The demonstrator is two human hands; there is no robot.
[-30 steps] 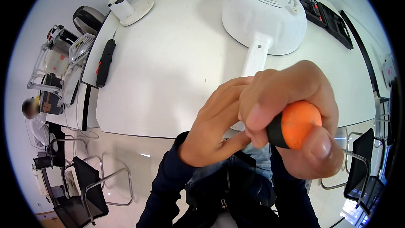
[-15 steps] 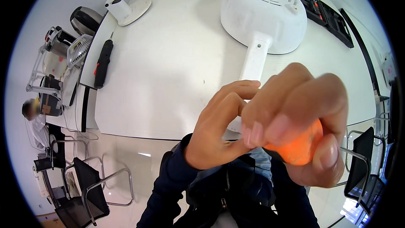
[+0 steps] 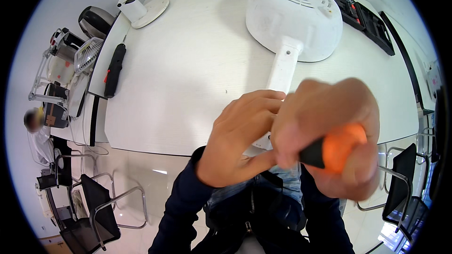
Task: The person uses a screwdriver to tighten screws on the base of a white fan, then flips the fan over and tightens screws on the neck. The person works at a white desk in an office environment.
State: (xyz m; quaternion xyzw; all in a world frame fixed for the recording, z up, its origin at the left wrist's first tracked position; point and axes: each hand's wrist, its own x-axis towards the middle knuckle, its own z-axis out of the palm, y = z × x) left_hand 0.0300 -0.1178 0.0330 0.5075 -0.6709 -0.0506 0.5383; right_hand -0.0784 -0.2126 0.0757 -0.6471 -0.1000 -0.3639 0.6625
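Note:
A white pot-shaped appliance body (image 3: pixel 263 21) lies bottom up at the far side of the table, its vented base on top. Its long white handle (image 3: pixel 282 68) runs toward me. My left hand (image 3: pixel 235 136) is closed around the near end of this handle, thumb below and fingers over it. My right hand (image 3: pixel 332 106) is curled around a screwdriver (image 3: pixel 343 148) with an orange-and-black grip, held over the handle's near end. My fingers and the angle hide the screwdriver's shaft and tip.
On the white table (image 3: pixel 179 75), a black power screwdriver (image 3: pixel 114 73) lies at the left edge. A white round stand (image 3: pixel 153 15) is at the far left, an open black tool case (image 3: pixel 374 28) at the far right. Chairs (image 3: pixel 96 197) flank the table; a person (image 3: pixel 42 141) sits far left.
My right hand has turned and shifted slightly left, and the screwdriver's black section now shows. My left hand has moved a little left, still on the handle.

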